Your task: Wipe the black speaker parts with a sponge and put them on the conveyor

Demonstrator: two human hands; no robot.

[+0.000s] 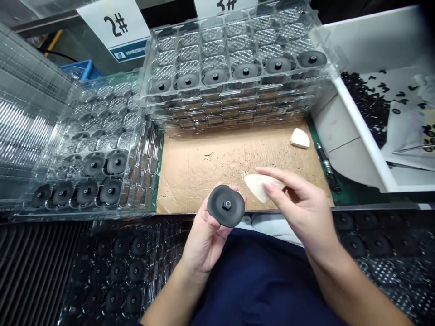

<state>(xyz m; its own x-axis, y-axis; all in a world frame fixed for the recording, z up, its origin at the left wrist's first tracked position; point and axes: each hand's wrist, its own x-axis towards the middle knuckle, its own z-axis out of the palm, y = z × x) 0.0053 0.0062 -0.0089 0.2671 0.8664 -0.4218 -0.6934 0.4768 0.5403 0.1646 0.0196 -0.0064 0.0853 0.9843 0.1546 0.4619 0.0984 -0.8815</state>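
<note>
My left hand [208,240] grips a round black disc [217,212] with a raised nub at its centre, its face turned up. To the right of it, my right hand [299,199] pinches a cream-white wedge-shaped pad [260,186], perhaps a sponge, between thumb and fingers. The pad and the disc are a small gap apart. Both hands are over the near edge of a cardboard sheet [190,172]. A second white wedge-shaped pad [300,137] lies on the cardboard's far right corner.
Stacked clear plastic trays [217,97] stand behind the cardboard, with black discs in the front row. Another clear tray [131,181] at left holds several discs. At right are a pen [326,165] and a white bin [360,131] with small black parts and tweezers [413,147].
</note>
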